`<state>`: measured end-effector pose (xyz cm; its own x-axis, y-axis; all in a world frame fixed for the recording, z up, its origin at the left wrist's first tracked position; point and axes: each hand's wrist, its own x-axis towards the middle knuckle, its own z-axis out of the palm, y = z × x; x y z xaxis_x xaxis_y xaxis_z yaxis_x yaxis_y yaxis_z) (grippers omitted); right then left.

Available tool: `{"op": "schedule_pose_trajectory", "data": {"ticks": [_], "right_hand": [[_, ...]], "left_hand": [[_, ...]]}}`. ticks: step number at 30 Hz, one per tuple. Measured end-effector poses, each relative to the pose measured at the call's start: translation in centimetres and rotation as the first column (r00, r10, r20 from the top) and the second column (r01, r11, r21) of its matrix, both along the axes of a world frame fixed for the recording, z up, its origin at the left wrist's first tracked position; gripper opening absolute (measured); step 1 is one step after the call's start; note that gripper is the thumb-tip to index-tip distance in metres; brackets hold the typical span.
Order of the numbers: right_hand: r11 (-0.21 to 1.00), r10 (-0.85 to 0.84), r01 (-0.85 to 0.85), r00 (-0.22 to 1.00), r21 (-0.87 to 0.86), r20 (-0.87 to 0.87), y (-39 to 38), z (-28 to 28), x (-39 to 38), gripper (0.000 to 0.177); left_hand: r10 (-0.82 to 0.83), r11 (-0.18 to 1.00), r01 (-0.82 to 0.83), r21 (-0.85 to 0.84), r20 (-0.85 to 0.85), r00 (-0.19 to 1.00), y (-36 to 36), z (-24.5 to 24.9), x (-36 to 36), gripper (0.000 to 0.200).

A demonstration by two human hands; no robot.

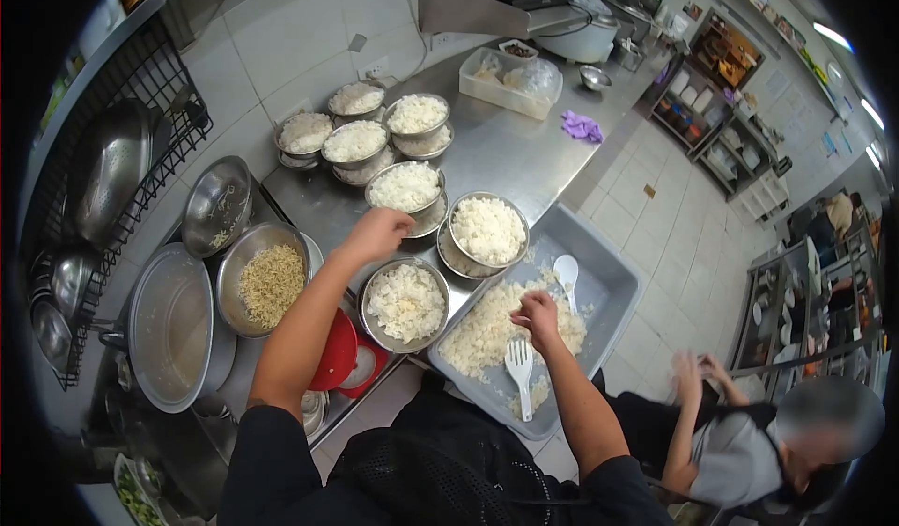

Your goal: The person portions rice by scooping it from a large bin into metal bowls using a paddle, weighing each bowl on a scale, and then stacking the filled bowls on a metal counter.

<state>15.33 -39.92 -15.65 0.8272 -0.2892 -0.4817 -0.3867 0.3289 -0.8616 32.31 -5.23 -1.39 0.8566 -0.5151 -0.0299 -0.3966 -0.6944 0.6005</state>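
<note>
Bench's [524, 152] front edge lets the tray [620, 278] overhang; my right hand [538, 318], clenched in its rice [478, 331], could tip it; left hand [375, 234] clenched beside a bowl [405, 189].

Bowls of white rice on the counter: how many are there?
7. Four back bowls, one middle bowl by the left hand, one right bowl beside the tray, one front bowl. Stacked bowls underneath may hide more.

- We see a black top [431, 470]; its front has a fine mesh weave.
- The fabric looks matte and loose, with soft folds at the shoulders.
- The left sleeve [267, 451] and right sleeve [618, 489] are short, black and plain, ending above the elbows.
- Below them we see bare forearms.
- The left hand [375, 234] and right hand [537, 317] are bare.
</note>
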Motion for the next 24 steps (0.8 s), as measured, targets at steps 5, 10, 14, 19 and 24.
{"op": "schedule_pose_trajectory", "data": {"ticks": [5, 10, 14, 19, 24], "right_hand": [[0.682, -0.031, -0.243, 0.933, -0.690, -0.359, -6.8, -21.7, -15.7, 0.029], [0.506, 0.110, -0.552, 0.803, -0.663, -0.585, -3.5, -19.8, -22.1, 0.038], [0.499, 0.150, -0.586, 0.784, -0.639, -0.602, -1.8, -19.1, -21.7, 0.038], [0.589, 0.111, -0.501, 0.827, -0.634, -0.551, -2.3, -19.9, -20.7, 0.036], [0.710, 0.092, -0.358, 0.901, -0.606, -0.425, -4.1, -21.4, -20.3, 0.029]], "left_hand": [[0.131, 0.758, -0.398, -0.517, -0.478, 0.869, 3.0, 3.6, -5.3, 0.021], [0.315, 0.600, -0.556, -0.576, -0.469, 0.825, 6.7, 4.3, -13.0, 0.022], [0.758, 0.157, -0.720, -0.675, -0.385, 0.526, 13.3, 3.1, -20.6, 0.023], [0.896, -0.039, -0.811, -0.584, -0.380, 0.231, 17.1, 2.6, -27.4, 0.020], [0.863, 0.434, -0.740, -0.513, 0.003, 0.505, 12.2, 2.1, -24.8, 0.018]]}}
